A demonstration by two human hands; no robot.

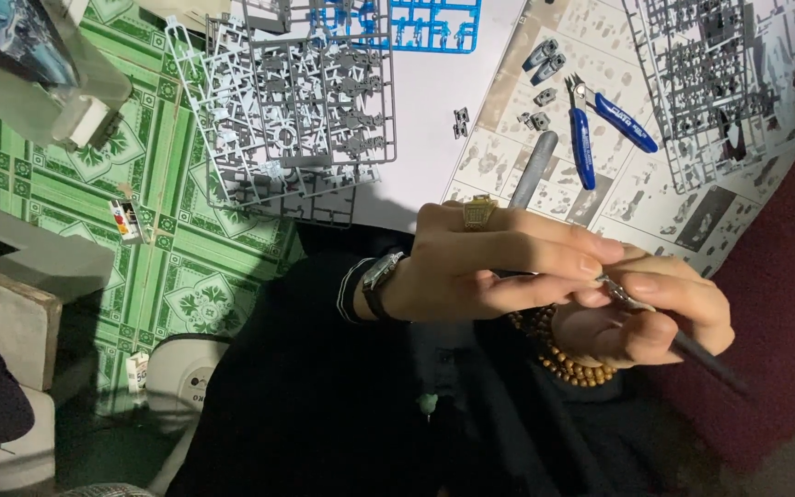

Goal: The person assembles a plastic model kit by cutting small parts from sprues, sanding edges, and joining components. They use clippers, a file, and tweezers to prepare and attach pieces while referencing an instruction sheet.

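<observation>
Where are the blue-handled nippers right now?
In the head view, the blue-handled nippers lie upper right on the printed instruction sheet, beside the grey file and below small grey parts, apart from both hands.

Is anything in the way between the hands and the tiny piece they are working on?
Nothing visible. The left hand pinches the small piece at its fingertips, and the right hand holds the dark tool with its tip right against it. The hands touch there.
</observation>
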